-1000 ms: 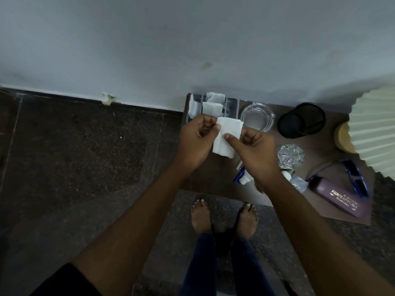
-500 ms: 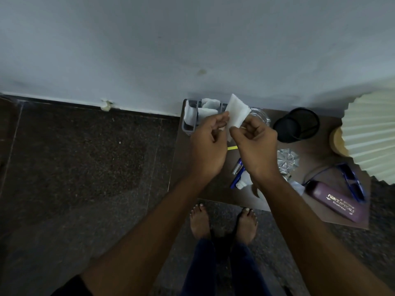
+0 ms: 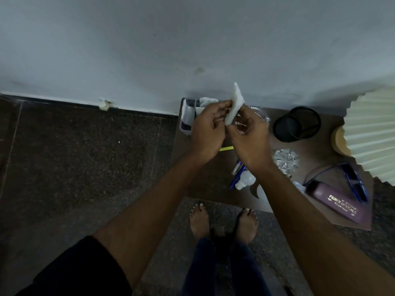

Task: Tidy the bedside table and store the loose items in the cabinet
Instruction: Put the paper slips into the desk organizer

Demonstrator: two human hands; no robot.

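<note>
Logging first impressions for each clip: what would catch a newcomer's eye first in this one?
The white folded tissue, pinched between the left hand and right hand above the table's back edge. To the right, the pleated cream lampshade fills the edge of the view, with the purple spectacle case at the table's front right corner.

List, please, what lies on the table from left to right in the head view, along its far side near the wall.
Clear organizer with white tissues → folded tissue held by left hand and right hand → glass ashtray → black mesh cup → pleated lampshade.
</note>
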